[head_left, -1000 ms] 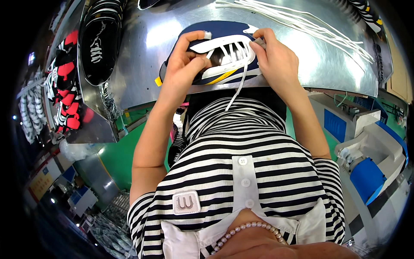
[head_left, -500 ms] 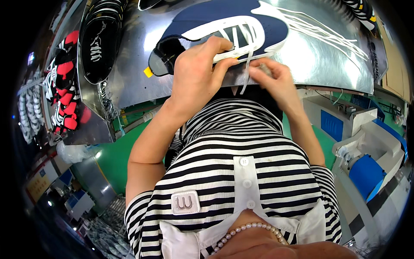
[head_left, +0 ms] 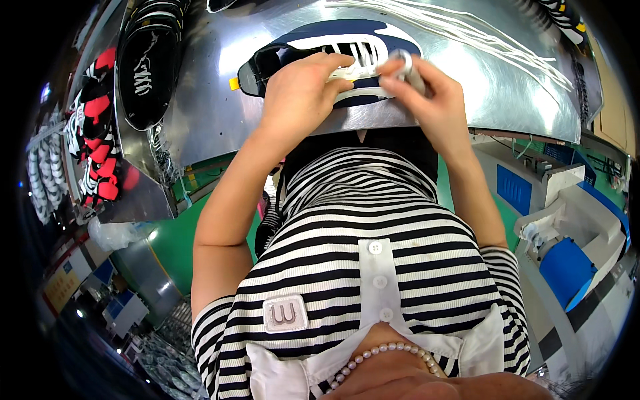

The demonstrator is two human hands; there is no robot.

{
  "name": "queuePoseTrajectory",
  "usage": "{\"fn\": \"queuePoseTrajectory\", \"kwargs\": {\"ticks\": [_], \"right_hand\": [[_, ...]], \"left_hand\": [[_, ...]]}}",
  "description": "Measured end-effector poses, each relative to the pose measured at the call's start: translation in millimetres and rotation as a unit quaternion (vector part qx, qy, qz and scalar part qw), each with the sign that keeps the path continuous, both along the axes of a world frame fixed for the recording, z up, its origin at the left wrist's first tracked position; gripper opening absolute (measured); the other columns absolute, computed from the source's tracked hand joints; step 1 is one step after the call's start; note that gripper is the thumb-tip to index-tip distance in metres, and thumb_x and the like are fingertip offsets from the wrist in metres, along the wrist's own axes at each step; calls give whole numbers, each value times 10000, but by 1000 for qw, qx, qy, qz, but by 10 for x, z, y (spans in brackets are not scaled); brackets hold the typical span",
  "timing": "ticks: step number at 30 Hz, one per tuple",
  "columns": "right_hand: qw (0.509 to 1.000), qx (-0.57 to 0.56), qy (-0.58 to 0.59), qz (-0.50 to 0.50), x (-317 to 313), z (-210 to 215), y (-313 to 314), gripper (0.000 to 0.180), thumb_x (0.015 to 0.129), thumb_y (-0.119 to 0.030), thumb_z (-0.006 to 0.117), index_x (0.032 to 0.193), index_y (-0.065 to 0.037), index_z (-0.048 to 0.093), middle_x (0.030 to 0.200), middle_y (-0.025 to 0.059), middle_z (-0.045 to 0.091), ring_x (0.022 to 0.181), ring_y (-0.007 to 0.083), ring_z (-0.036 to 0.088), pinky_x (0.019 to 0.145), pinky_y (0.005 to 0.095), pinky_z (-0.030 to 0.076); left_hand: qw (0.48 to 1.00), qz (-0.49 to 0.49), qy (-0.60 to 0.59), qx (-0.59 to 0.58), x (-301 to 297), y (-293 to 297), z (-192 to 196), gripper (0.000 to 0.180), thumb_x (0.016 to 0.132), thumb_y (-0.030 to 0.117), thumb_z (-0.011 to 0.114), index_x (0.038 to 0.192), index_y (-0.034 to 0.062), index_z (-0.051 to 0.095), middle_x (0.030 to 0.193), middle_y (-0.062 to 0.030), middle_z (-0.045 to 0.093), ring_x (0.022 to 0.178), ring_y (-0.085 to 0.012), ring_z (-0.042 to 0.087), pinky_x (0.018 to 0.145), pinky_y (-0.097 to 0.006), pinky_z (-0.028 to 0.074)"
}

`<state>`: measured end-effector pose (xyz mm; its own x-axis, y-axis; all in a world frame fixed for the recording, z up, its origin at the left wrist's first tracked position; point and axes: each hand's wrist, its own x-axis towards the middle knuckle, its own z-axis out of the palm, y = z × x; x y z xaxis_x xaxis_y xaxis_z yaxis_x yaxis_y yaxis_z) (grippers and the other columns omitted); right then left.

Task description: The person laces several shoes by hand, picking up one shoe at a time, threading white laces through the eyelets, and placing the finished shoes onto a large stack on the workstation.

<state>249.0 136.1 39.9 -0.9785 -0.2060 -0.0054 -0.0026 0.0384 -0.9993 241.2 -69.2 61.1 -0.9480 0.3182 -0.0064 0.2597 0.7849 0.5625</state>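
A navy and white shoe with a yellow heel tab lies sideways on the metal table, its toe to the right. White laces cross its front opening. My left hand grips the near side by the laces, with thumb and fingers pinched; what lies between their tips is partly hidden. Over the toe end, my right hand is closed on a small grey cylindrical tool. A blurred white loop shows beside its fingertips, and I cannot tell whether it is lace or part of the tool.
Several loose white laces lie across the metal table at the far right. Black shoes stand on the left, beside red and black shoe pieces. Another striped shoe is at the far right corner.
The shoe has tilted, so more of its near side shows. My right hand has moved up and over the toe. The lace end that hung below the shoe no longer shows there.
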Motion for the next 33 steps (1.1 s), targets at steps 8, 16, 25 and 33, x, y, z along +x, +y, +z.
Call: {"fn": "queuePoseTrajectory", "kwargs": {"ticks": [8,16,25,33], "right_hand": [[997,-26,52,-55,-312,-263,-257,148,837,-99,743,962,-31,702,786,-3,674,699,49,565,622,219,459],[987,68,133,-63,-268,-317,-290,133,808,-81,757,914,-40,687,800,26,669,666,88,597,602,244,482],[997,33,42,-61,-132,-199,-187,218,897,-122,691,1043,0,583,913,96,677,791,128,649,703,255,511],[991,129,-35,26,127,-70,26,163,960,-128,607,1035,11,566,853,114,704,773,143,677,696,265,518]], "left_hand": [[990,22,-92,106,-73,-7,21,405,822,275,737,1120,9,667,1041,-147,695,960,-281,664,892,-352,487],[995,36,-48,79,-94,-5,-79,351,791,281,757,1027,29,693,981,-114,709,917,-261,675,846,-344,499],[997,61,35,20,-71,69,-117,311,800,319,735,947,48,693,912,-97,707,835,-288,667,760,-365,509],[998,38,42,25,-75,30,-133,309,805,315,726,941,41,686,907,-118,695,838,-311,656,750,-372,506]]}}
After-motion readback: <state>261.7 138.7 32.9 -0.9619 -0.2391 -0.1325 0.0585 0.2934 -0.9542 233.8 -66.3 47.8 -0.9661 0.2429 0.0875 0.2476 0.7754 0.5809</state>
